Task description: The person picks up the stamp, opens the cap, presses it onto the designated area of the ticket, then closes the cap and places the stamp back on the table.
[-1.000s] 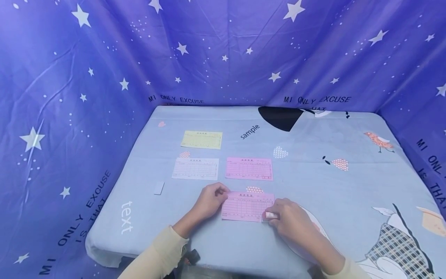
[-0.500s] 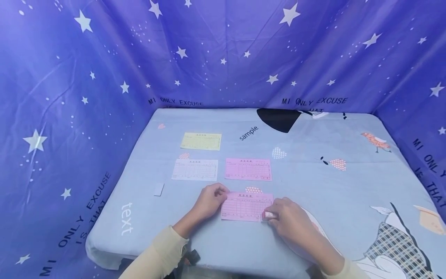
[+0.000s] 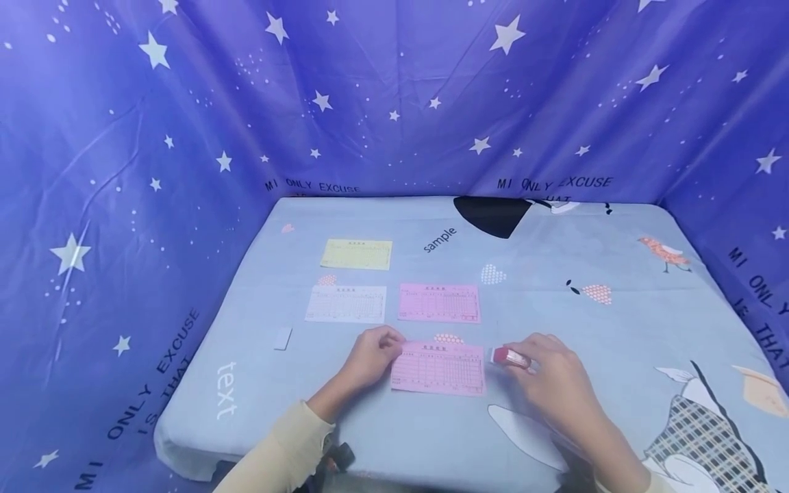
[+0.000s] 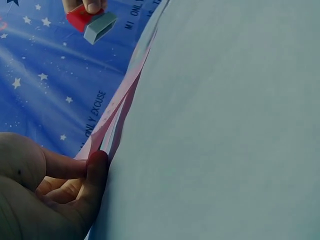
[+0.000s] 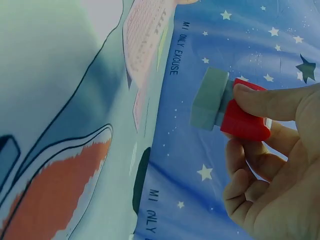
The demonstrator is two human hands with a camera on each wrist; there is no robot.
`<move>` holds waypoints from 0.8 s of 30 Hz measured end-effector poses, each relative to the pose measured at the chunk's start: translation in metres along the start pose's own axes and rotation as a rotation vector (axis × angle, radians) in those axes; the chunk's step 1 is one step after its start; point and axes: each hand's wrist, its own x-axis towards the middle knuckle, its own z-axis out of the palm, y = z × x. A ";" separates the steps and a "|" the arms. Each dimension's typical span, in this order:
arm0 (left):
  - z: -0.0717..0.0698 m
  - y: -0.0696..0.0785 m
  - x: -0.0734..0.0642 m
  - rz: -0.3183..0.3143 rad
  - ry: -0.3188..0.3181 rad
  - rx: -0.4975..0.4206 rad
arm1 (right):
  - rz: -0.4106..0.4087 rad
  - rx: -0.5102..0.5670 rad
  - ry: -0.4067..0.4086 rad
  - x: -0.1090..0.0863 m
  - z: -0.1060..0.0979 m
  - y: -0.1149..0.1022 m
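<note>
A red stamp is right of centre in the frame's lower half, just beside the near pink slip, its pale end toward it. The right hand pinches the stamp between thumb and fingers. As far as the dim left wrist view shows, the left hand's fingers pinch that slip's upper-left corner. Above on the table lie another pink slip, a white slip and, highest, a yellow slip.
</note>
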 end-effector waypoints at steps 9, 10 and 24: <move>-0.011 0.007 0.007 0.023 0.014 -0.059 | 0.077 0.031 -0.038 -0.004 -0.008 0.002; -0.012 0.008 0.008 0.025 0.018 -0.062 | 0.089 0.033 -0.046 -0.005 -0.008 0.002; -0.021 0.021 0.024 0.003 0.054 -0.091 | 0.089 0.039 -0.061 -0.004 -0.009 0.001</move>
